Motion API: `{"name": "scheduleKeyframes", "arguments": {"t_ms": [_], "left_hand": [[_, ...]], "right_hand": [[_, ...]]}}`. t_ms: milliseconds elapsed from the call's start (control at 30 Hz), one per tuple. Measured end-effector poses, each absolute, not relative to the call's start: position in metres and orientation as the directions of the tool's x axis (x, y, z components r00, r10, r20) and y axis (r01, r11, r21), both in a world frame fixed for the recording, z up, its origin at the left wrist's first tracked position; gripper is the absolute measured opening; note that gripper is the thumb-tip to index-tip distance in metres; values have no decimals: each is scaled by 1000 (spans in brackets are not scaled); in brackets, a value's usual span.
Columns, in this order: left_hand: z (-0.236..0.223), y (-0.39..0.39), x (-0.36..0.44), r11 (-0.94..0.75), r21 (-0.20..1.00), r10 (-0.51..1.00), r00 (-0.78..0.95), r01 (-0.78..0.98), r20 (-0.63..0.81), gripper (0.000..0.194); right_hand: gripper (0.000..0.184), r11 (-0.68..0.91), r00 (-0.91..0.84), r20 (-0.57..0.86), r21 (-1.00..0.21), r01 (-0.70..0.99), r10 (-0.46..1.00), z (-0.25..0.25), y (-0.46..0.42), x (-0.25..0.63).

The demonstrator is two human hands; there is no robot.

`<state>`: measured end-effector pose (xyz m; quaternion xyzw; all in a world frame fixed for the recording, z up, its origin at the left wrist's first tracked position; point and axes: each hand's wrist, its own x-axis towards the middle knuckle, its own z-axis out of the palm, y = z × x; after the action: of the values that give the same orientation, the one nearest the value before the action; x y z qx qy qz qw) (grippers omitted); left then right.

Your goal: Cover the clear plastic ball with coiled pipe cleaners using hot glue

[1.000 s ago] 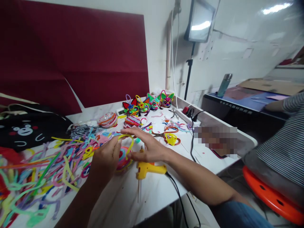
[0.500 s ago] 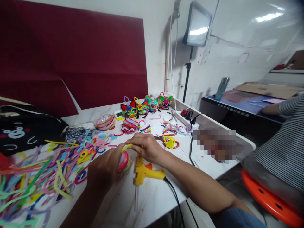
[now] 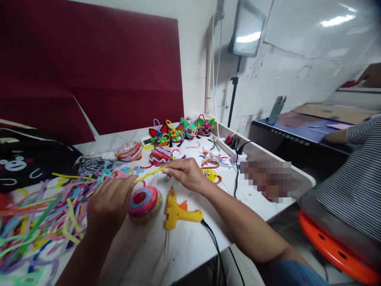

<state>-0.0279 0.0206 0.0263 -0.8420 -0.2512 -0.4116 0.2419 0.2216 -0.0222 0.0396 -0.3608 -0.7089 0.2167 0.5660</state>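
A yellow pipe cleaner [image 3: 149, 174] is stretched nearly straight between my two hands above the white table [image 3: 190, 242]. My left hand [image 3: 108, 200] pinches its left end, fingers closed. My right hand [image 3: 186, 174] pinches its right end. Just below the pipe cleaner sits a round dome wound in pink, blue, yellow and red rings [image 3: 145, 201]. A yellow glue gun [image 3: 177, 210] lies to the right of the dome, with its black cord running off the table's near edge.
A heap of loose coloured pipe cleaners [image 3: 44, 214] covers the table's left. Several finished cat-face ornaments [image 3: 181, 131] stand at the back, with two striped domes [image 3: 128, 151] in front. A power strip [image 3: 233, 147] lies at right. A person in a striped shirt [image 3: 354, 178] sits on an orange stool.
The yellow pipe cleaner was looped over the dome; my hands have drawn apart and pulled it out straight. My left hand has shifted left, uncovering the dome.
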Motion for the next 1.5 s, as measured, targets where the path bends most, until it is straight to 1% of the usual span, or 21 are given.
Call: {"name": "scheduleKeyframes", "arguments": {"t_ms": [167, 267, 333, 400, 467, 500, 533, 600, 667, 700, 767, 867, 933, 1000, 1067, 1133, 1200, 1267, 1367, 1433, 1500], "left_hand": [[26, 20, -25, -784, -4, 335, 429, 621, 839, 21], [28, 16, -22, -752, 144, 437, 323, 643, 840, 19], [29, 13, -21, -688, 280, 545, 222, 670, 809, 21], [29, 11, -21, -630, 428, 652, 142, 648, 745, 22], [29, 9, -19, -602, 516, 712, 116, 609, 693, 22], [29, 8, -18, -609, 519, 715, 133, 600, 686, 23], [29, 6, -16, -629, 486, 686, 140, 607, 714, 24], [29, 3, -12, -681, 362, 605, 209, 636, 769, 26], [28, 0, -8, -707, 284, 555, 259, 647, 790, 25], [27, -1, -6, -714, 257, 541, 280, 651, 793, 25], [25, -3, -5, -728, 199, 505, 317, 656, 803, 26], [22, -6, -5, -774, 80, 403, 391, 628, 828, 24], [21, -8, -4, -813, 14, 332, 444, 582, 832, 22], [21, -9, -3, -849, -27, 283, 496, 528, 821, 21], [21, -10, -2, -874, -50, 252, 538, 484, 804, 21], [22, -11, 0, -889, -42, 250, 561, 456, 789, 23], [23, -14, 1, -891, 21, 305, 563, 454, 768, 24], [25, -17, 2, -867, 147, 416, 527, 477, 741, 25], [27, -20, 4, -757, 438, 637, 397, 485, 661, 21], [27, -20, 6, -646, 639, 763, 332, 417, 555, 18], [26, -19, 7, -528, 790, 841, 324, 313, 434, 20]], "right_hand": [[33, 578, -35, 595, -764, 288, 803, 41, -21, 226], [29, 552, -13, 571, -786, 279, 821, 42, -21, 229], [25, 533, -2, 553, -802, 271, 833, 42, -21, 229], [22, 511, -2, 528, -821, 255, 849, 42, -21, 228], [23, 482, -25, 489, -847, 223, 872, 43, -22, 227], [26, 462, -49, 462, -864, 198, 885, 43, -22, 227], [29, 440, -83, 432, -882, 170, 898, 44, -24, 226], [39, 384, -179, 363, -918, 103, 915, 46, -27, 225], [50, 306, -292, 287, -952, 22, 912, 48, -30, 223], [52, 207, -359, 215, -976, -61, 908, 49, -32, 221], [52, 50, -436, 126, -982, -183, 891, 49, -35, 216], [55, -100, -466, 56, -948, -302, 883, 47, -37, 207], [54, -142, -464, 21, -939, -313, 886, 46, -38, 203], [52, -139, -447, -1, -951, -276, 894, 44, -38, 200], [50, -122, -426, -9, -963, -239, 905, 41, -38, 199], [47, -105, -399, -8, -970, -222, 917, 38, -37, 198], [41, -74, -353, 5, -975, -209, 936, 36, -36, 197], [34, -24, -291, 31, -983, -184, 956, 34, -35, 196], [21, 88, -196, 110, -989, -119, 974, 35, -37, 195], [12, 188, -140, 194, -980, -61, 971, 36, -38, 195], [5, 275, -96, 275, -961, -10, 957, 38, -39, 195]]}}
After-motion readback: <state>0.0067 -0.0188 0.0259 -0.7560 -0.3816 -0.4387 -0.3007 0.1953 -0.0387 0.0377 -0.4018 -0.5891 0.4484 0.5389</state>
